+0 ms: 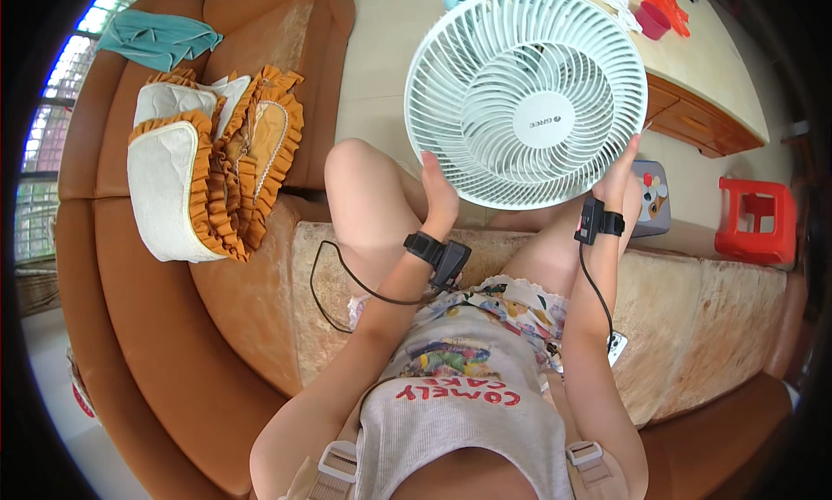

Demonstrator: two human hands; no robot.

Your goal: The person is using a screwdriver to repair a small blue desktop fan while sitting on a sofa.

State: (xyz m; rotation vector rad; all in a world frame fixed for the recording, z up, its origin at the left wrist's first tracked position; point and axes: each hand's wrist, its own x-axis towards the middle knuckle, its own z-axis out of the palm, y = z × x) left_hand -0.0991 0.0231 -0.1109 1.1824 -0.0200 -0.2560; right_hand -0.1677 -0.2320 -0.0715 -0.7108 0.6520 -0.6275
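Observation:
A round pale mint fan head, with a spiral grille and a centre badge, is held up above my knees. My left hand grips its lower left rim, thumb up along the edge. My right hand grips the lower right rim, thumb reaching up beside it. The backs of both grips are partly hidden behind the fan. Each wrist wears a black strapped device with a cable. I am seated on a brown sofa.
Folded ruffled covers and a teal cloth lie on the sofa at left. A table with a pink cup stands beyond the fan. A red stool and grey patterned object are at right. A phone lies beside me.

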